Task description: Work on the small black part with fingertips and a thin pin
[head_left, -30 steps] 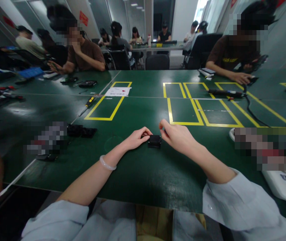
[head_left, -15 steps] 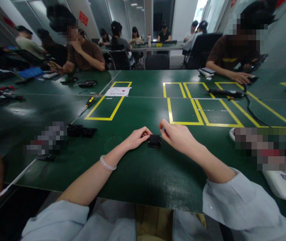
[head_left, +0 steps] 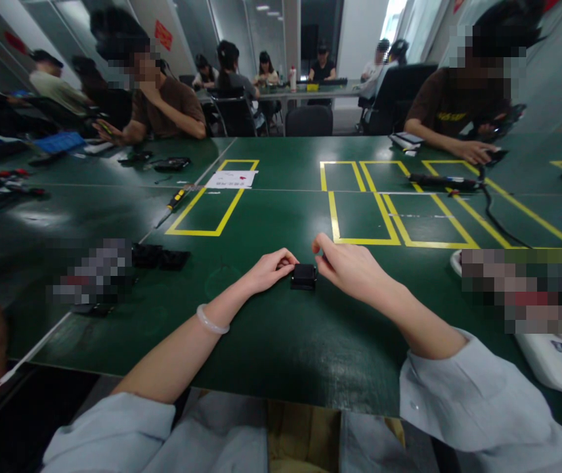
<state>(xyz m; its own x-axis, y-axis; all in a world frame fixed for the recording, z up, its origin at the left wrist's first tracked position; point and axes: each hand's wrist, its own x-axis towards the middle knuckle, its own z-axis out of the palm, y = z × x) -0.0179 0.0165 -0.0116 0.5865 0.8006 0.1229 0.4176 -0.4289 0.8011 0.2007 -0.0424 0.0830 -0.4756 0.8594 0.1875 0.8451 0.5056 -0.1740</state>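
The box [head_left: 304,276] lies between the hands, towards the near edge of the surface [head_left: 261,341]; the step looks like steadying or adjusting it, and a next move calls for a light, exact touch; the left hand [head_left: 266,271] has bent fingers at its far left corner, the right hand [head_left: 354,269] curled ones by its right side; I cannot tell whether either grips; one box, one screwdriver [head_left: 176,199], one paper [head_left: 232,179].

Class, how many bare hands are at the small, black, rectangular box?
2: the left hand is at the left of the box, the right hand at its right.
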